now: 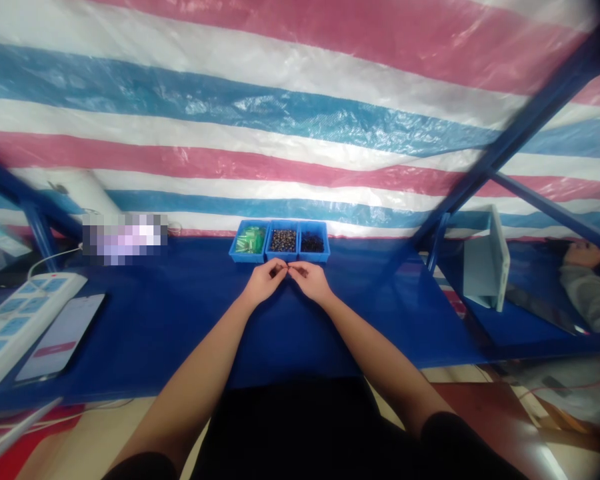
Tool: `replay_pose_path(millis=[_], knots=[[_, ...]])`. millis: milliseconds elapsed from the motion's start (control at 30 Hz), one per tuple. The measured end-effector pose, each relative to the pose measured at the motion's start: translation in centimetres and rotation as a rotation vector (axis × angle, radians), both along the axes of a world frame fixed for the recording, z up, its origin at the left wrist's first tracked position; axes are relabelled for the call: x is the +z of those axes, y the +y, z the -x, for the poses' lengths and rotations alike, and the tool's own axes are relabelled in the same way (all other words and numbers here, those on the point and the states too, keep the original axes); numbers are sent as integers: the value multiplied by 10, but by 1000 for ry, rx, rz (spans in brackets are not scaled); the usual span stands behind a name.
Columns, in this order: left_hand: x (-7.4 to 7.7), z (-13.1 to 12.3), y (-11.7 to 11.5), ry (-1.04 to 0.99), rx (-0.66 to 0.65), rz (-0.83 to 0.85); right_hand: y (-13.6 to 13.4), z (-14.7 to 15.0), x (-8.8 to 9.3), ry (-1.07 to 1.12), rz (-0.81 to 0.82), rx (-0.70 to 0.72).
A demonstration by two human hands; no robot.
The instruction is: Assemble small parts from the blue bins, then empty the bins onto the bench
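Observation:
My left hand (265,281) and my right hand (310,279) meet at the fingertips over the blue table, just in front of three small blue bins. Both are closed in a pinch; whatever sits between the fingers is too small to make out. The left bin (232,256) holds green pieces (251,240). Small metallic and dark parts (283,240) fill the middle bin (282,257). In the right bin (325,256) lie small black parts (312,243).
A white power strip (70,285) and a phone (63,337) lie at the left. Blue frame bars (480,167) slant up on both sides. At the right stands a pale panel-like object (485,267), with another person's sleeve (587,290) beyond. Striped sheeting (290,107) hangs behind.

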State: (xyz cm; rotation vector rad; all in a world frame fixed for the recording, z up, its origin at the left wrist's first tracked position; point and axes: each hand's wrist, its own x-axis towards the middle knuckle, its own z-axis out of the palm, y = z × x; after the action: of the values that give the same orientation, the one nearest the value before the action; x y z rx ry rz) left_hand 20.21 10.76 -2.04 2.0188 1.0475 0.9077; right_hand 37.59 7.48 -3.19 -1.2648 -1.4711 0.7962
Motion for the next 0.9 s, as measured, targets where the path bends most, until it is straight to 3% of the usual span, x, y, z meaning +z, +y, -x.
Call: replay_pose_path(millis=[900], knots=[[3, -1, 0, 53, 12, 4, -2, 1, 1, 27, -14, 8]])
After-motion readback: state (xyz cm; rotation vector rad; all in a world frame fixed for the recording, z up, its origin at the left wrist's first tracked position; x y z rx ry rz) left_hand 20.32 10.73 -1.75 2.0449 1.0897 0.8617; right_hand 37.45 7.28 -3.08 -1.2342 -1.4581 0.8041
